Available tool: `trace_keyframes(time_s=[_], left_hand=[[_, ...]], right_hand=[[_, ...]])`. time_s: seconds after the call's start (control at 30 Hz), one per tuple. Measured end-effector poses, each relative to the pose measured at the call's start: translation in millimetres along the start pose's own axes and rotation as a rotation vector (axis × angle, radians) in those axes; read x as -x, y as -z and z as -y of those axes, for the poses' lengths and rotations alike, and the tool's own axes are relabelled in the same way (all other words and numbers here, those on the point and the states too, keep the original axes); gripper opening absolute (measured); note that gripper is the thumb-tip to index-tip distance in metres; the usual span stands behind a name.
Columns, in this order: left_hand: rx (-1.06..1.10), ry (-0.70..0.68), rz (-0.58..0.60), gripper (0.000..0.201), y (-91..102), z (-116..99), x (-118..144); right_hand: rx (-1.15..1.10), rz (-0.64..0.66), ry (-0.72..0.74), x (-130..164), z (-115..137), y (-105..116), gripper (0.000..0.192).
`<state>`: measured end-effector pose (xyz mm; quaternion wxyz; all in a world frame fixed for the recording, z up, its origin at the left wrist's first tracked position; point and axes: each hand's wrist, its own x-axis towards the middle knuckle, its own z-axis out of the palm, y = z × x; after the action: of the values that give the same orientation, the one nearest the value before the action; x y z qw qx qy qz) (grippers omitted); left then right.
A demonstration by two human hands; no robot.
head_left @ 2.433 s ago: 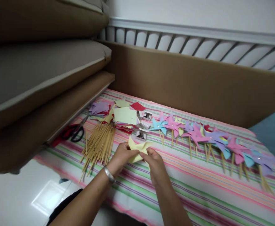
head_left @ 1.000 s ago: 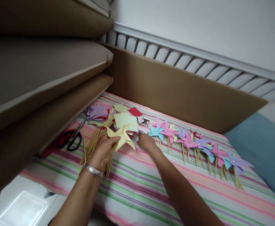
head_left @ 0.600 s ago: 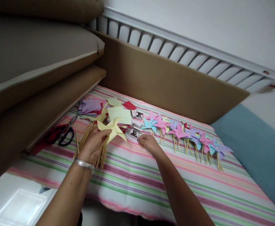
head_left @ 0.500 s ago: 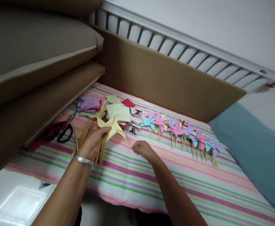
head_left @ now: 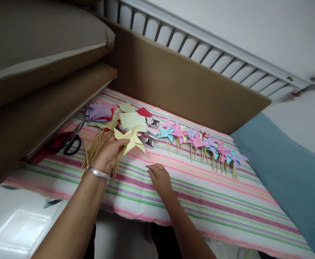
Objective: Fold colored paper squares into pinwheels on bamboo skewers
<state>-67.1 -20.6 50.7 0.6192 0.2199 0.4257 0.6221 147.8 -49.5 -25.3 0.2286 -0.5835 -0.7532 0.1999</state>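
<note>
My left hand holds a yellow paper pinwheel between thumb and fingers, its blades curled into the middle, above a pile of thin wooden sticks. To the right and nearer me, my right hand is raised over the striped cloth, thumb and forefinger drawn close together. Anything between those fingertips is too small to make out. Just beyond both hands stand small open boxes with tiny dark contents. Pale green paper and a stack of purple sheets lie behind the left hand.
Several finished pinwheels lie in a row toward the right. Black-handled scissors rest on the left beside a red item. Stacked cushions rise at the left; a brown board stands along the back, and a blue-green cushion borders the right.
My right hand has drawn slightly nearer to me, and its thumb and forefinger now show more clearly. The yellow pinwheel stays in my left hand, a little flatter in view. The camera view has shifted.
</note>
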Motion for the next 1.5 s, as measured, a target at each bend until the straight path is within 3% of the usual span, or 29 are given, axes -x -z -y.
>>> trace_keyframes(time_s=[0.1, 0.2, 0.43, 0.7, 0.87, 1.03, 1.33, 1.43, 1.5], left_hand=[[-0.029, 0.001, -0.008, 0.030, -1.9, 5.6, 0.0], [-0.053, -0.004, -0.007, 0.027, -1.1, 12.8, -2.8], [-0.153, 0.061, 0.012, 0.018, 3.1, 23.6, -11.3], [-0.104, 0.009, -0.041, 0.028, 5.6, 11.5, -11.8], [-0.115, 0.002, -0.034, 0.028, -1.3, 12.3, -13.4], [-0.146, 0.056, -0.028, 0.022, -6.2, 21.3, -15.0], [-0.188, 0.072, -0.030, 0.023, -10.3, 32.4, -12.7], [-0.168, 0.070, -0.043, 0.026, -9.8, 34.1, -13.9], [-0.177, 0.061, -0.063, 0.030, -9.4, 37.2, -14.6]], right_hand=[[0.184, 0.023, 0.024, -4.8, 6.0, -6.6, 0.023], [0.228, 0.031, -0.016, -16.0, 9.3, -10.1, 0.020], [0.104, 0.038, -0.079, -31.6, 0.8, -8.1, 0.017], [-0.157, 0.090, -0.064, -37.0, -19.8, 3.0, 0.021], [-0.088, 0.142, -0.057, -38.0, -14.7, 5.5, 0.024], [0.015, 0.106, -0.075, -46.3, -11.4, 1.4, 0.019], [-0.048, 0.031, -0.093, -53.4, -12.7, 5.8, 0.021], [-0.166, -0.044, -0.126, -50.4, -7.0, 23.3, 0.016], [-0.421, -0.128, -0.176, -47.0, 1.5, 36.0, 0.011]])
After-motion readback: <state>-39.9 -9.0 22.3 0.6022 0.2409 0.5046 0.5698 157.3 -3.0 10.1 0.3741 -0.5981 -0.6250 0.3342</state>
